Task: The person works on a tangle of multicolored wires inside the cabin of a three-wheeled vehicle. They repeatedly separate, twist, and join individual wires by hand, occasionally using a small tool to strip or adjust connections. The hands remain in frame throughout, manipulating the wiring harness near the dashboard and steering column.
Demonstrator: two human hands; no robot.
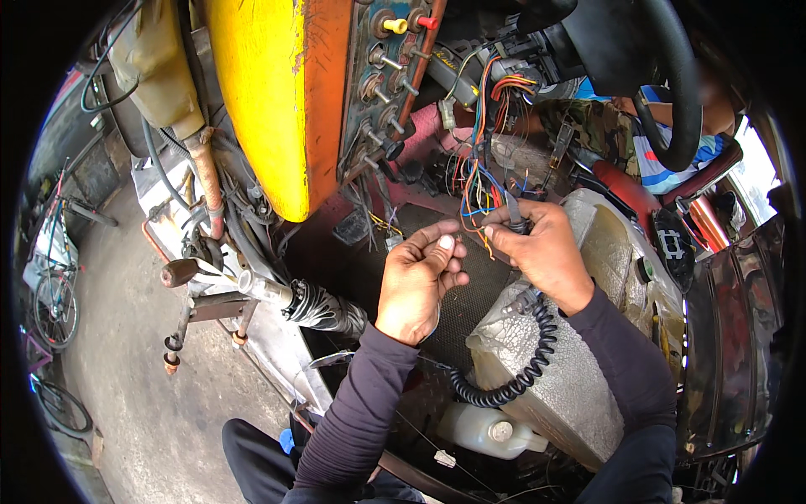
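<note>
A bundle of coloured wires [480, 172] hangs from beneath the steering column, its loose ends spread in orange, blue, red and white. My right hand [541, 248] is closed on wires at the lower end of this bundle; a flat dark grey piece [512, 208] sticks up between its fingers, its kind unclear. An orange wire [480, 231] curves out in front of that thumb. Just to the left, my left hand [416, 281] is raised with curled fingers, thumb tip against the index finger. Whatever lies in that pinch is too small to name.
A switch panel [382, 84] with toggles stands beside a yellow-orange body panel [260, 92]. At upper right is a black steering wheel [684, 92], with a person [642, 151] beyond it. A coiled black cable [520, 382] hangs above a white plastic jug [487, 430] beside a silver-wrapped cover [558, 370].
</note>
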